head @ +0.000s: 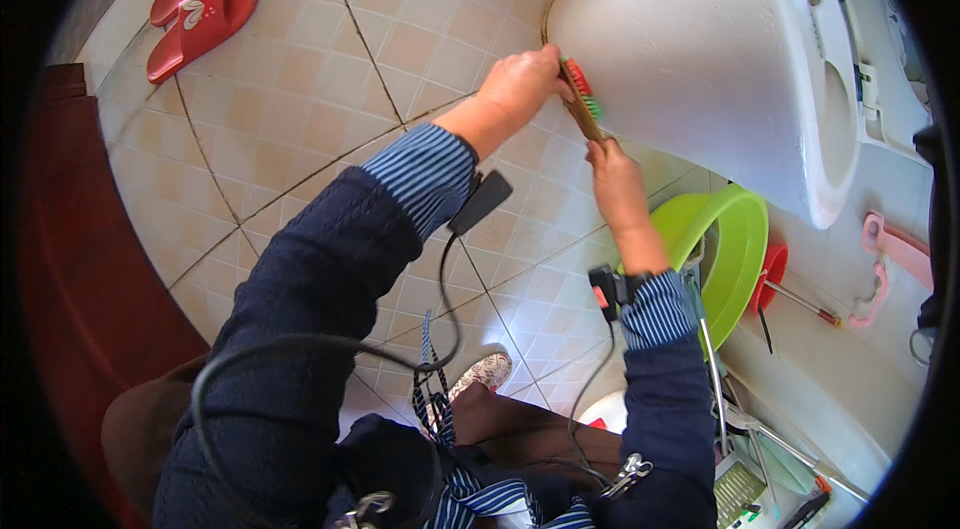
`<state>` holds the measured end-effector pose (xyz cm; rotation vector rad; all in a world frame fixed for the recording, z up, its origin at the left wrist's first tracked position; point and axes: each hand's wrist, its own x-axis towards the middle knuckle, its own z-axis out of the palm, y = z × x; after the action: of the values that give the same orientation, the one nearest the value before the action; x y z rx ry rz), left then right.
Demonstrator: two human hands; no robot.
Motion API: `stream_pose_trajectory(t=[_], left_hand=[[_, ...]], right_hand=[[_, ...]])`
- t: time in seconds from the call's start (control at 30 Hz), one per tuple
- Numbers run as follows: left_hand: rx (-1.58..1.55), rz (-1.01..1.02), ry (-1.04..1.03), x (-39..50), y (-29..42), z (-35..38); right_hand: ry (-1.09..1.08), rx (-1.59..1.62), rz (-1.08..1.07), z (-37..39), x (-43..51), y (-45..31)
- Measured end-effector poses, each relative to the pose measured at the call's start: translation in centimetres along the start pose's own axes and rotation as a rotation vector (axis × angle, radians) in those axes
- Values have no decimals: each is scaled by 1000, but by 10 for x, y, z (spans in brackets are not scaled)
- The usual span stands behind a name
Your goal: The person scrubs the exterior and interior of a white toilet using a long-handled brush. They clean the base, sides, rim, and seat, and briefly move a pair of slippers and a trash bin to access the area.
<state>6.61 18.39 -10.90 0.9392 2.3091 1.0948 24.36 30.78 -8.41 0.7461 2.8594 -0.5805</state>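
Both of my hands grip a wooden-backed scrub brush (583, 111) with red and green bristles. My left hand (525, 85) holds its far end, and my right hand (619, 184) closes around the near end. The bristles face the curved side of a white ceramic toilet (675, 41), close to its base; whether they press on it I cannot tell. A dark, grimy line (550, 11) runs along the foot of the toilet where it meets the tiled floor (300, 101).
A green plastic basin (759, 251) stands right of my right forearm, with a red container (772, 275) behind it. Mop poles (712, 356) lean at lower right beside a white bathtub (832, 371). Red slippers (202, 23) lie at upper left. Black cables (322, 340) hang from my wrists.
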Motion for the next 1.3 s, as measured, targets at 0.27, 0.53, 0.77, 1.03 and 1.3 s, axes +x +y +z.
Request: stream_pose_trajectory(t=[0.27,0.53,0.77,1.03,1.3], left_hand=[[-16,-93,-95,-10,-13,39],[142,-302,-101,-87,-64,7],[145,-310,64,-99,-111,-23],[386,-529,-94,-86,-120,-53],[464,-652,-339,-57,-119,-55]], right_hand=[[-86,85,-95,-1,7,35],[-47,-98,110,12,-3,41],[-39,3,98,47,8,36],[58,27,49,54,27,35],[-38,-128,203,3,-16,59]])
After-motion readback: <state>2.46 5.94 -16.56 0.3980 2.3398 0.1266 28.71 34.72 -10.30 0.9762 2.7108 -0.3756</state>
